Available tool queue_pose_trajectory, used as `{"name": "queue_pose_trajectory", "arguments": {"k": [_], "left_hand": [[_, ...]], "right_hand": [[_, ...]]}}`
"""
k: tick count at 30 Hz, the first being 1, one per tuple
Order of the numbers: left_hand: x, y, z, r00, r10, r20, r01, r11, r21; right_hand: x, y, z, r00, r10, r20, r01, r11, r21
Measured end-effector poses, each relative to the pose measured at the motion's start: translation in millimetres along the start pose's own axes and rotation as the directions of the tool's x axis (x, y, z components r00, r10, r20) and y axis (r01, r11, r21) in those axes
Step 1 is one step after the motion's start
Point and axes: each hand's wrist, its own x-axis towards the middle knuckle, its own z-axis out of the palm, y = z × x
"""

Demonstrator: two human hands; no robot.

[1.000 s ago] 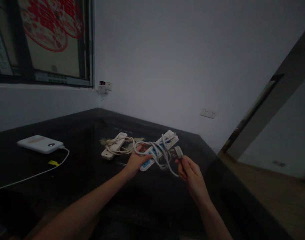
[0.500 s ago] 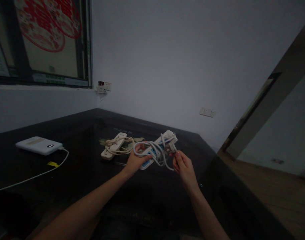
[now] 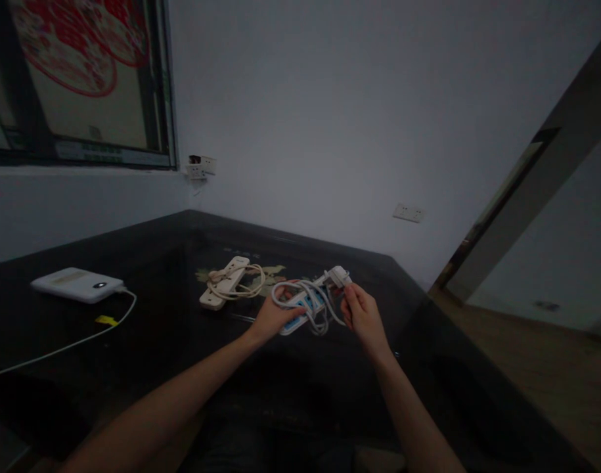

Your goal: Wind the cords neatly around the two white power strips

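Note:
My left hand (image 3: pixel 275 313) is closed around the near end of a white power strip (image 3: pixel 296 323) with blue sockets, its thumb on top. The strip's white cord (image 3: pixel 307 289) lies in loose coils over it and over my left fingers. At the strip's far end, my right hand (image 3: pixel 362 312) pinches the white plug (image 3: pixel 336 276) at the end of the cord. Part of the strip is hidden under the coils. To the left, a second power strip (image 3: pixel 213 299), cream-coloured, lies on the dark table with its own cord bundled on it.
A white box-shaped device (image 3: pixel 78 284) with a small display sits at the table's left, a white cable (image 3: pixel 90 336) running from it. By the cable lies a yellow tag (image 3: pixel 106 320). Wall sockets (image 3: pixel 407 213) are behind the black table (image 3: pixel 157 394).
My right hand has shifted the plug slightly, and it now shows more plainly above the fingers. The coils have settled lower on the strip. The camera view has shifted a little.

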Motion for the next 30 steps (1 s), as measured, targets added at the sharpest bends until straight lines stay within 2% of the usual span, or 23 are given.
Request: {"name": "queue_pose_trajectory", "arguments": {"k": [4, 9, 12, 15, 18, 20, 23, 30], "left_hand": [[0.4, -5.1, 1.5, 1.000, -0.030, 0.003, 0.030, 1.000, -0.004], [1.6, -8.3, 0.8, 0.999, -0.034, -0.001, 0.034, 0.999, -0.008], [2.4, -9.5, 0.1, 0.999, -0.031, 0.009, 0.031, 0.999, 0.028], [2.2, -12.6, 0.8, 0.998, -0.042, 0.042, 0.039, 0.997, 0.066], [0.9, -15.8, 2.6, 0.995, -0.075, 0.071, 0.071, 0.996, 0.057], [0.1, -16.4, 3.4, 0.993, -0.092, 0.080, 0.088, 0.995, 0.057], [0.2, -15.5, 3.3, 0.994, -0.091, 0.058, 0.086, 0.994, 0.072], [2.1, -16.1, 2.3, 0.993, -0.113, 0.036, 0.108, 0.986, 0.128]], "right_hand": [[1.4, 5.5, 1.9, 0.996, 0.037, 0.080, -0.041, 0.998, 0.054], [-1.4, 6.7, 8.4, 0.992, 0.047, 0.114, -0.059, 0.992, 0.109], [0.4, 0.5, 6.3, 0.993, 0.027, 0.118, -0.029, 1.000, 0.009], [8.1, -7.8, -0.1, 0.995, -0.032, 0.099, 0.053, 0.975, -0.217], [22.2, -14.2, -6.5, 0.979, -0.173, 0.105, 0.202, 0.826, -0.527], [32.9, -16.6, -9.8, 0.956, -0.239, 0.173, 0.293, 0.697, -0.655], [46.1, -18.2, -13.5, 0.931, -0.216, 0.296, 0.365, 0.615, -0.699], [58.2, -20.3, -16.4, 0.905, -0.091, 0.416, 0.373, 0.639, -0.672]]}}
